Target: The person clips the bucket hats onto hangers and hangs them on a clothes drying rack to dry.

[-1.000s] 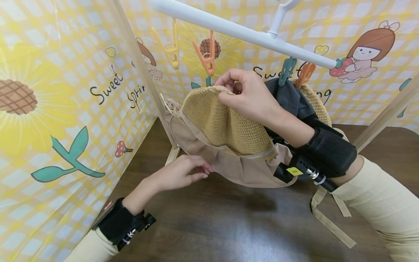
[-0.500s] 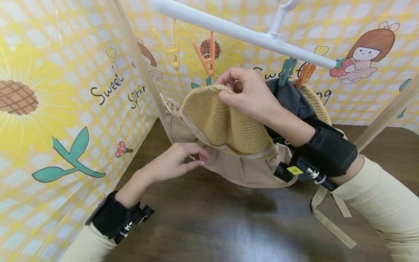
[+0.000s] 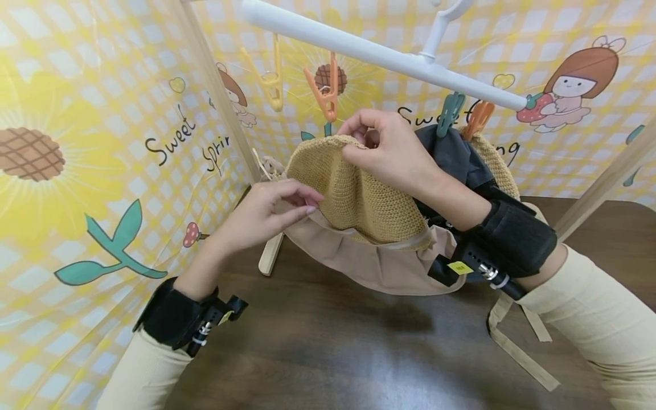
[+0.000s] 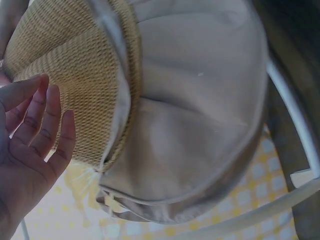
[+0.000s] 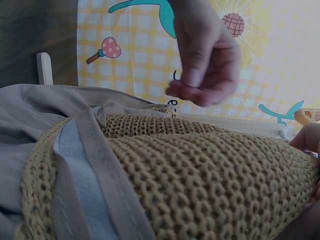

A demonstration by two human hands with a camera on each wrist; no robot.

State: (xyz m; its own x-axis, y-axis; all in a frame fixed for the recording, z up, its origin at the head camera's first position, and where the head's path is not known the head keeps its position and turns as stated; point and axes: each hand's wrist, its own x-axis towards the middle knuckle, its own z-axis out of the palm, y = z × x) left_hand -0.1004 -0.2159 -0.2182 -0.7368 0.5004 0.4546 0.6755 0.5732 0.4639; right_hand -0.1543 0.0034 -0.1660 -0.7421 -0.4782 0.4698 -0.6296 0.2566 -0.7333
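A sun hat with a tan woven crown [image 3: 379,210] and a beige cloth brim [image 3: 369,267] hangs beneath a white hanger bar [image 3: 369,54]. My right hand [image 3: 394,151] pinches the crown's upper edge. At the hat's left side is my left hand [image 3: 271,210], fingers loosely bent and holding nothing; the left wrist view shows this hand [image 4: 37,130] in front of the weave. An orange clothespin [image 3: 328,97] and a yellow clothespin [image 3: 271,85] dangle from the bar above. A green clothespin [image 3: 451,114] and another orange clothespin [image 3: 479,118] grip dark grey cloth [image 3: 456,156] and a woven edge.
Wooden posts [image 3: 217,91] stand left and right of the hat, above a dark wooden tabletop [image 3: 328,353]. A yellow checked sheet [image 3: 123,199] covers the left side and back. Beige straps [image 3: 517,353] trail on the tabletop at right.
My left hand has risen from below the brim to beside the crown's left edge. My right hand keeps its pinch on the hat, nearly unmoved.
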